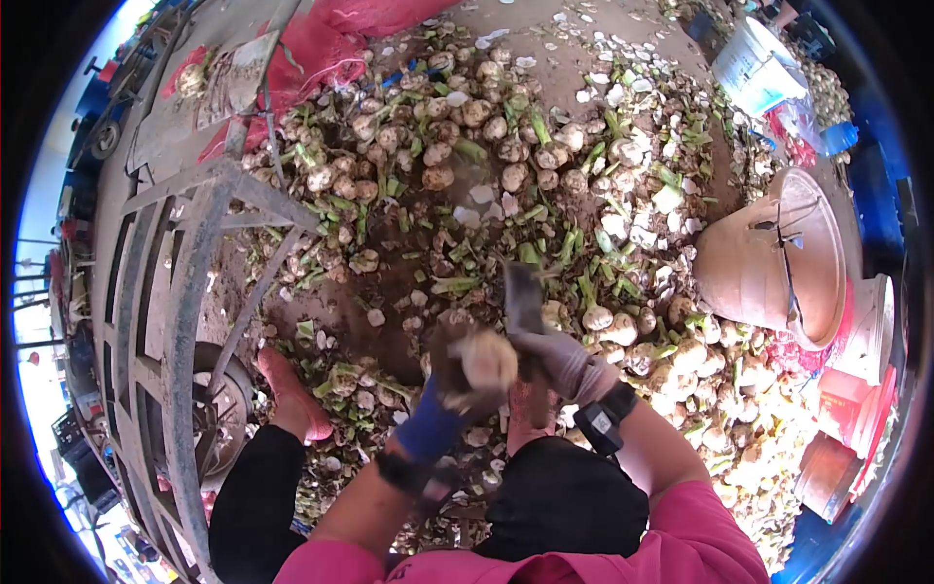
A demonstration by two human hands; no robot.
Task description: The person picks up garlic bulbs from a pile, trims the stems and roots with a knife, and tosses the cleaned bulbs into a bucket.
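Note:
My left hand, in a dirty glove with a blue cuff, is wrapped round a pale, roundish bulb, which is blurred. Close to its right, my right hand in a greyish glove grips a knife with a broad dark blade. The blade points up and away from me, just beyond the bulb. Below both hands the ground is covered with bulbs, green stalks and peelings. Trimmed-looking pale bulbs lie heaped to the right.
A metal frame cart with a wheel stands at the left. At the right are a large tan bucket and red containers. A white bucket stands at the back right, red netting at the back left.

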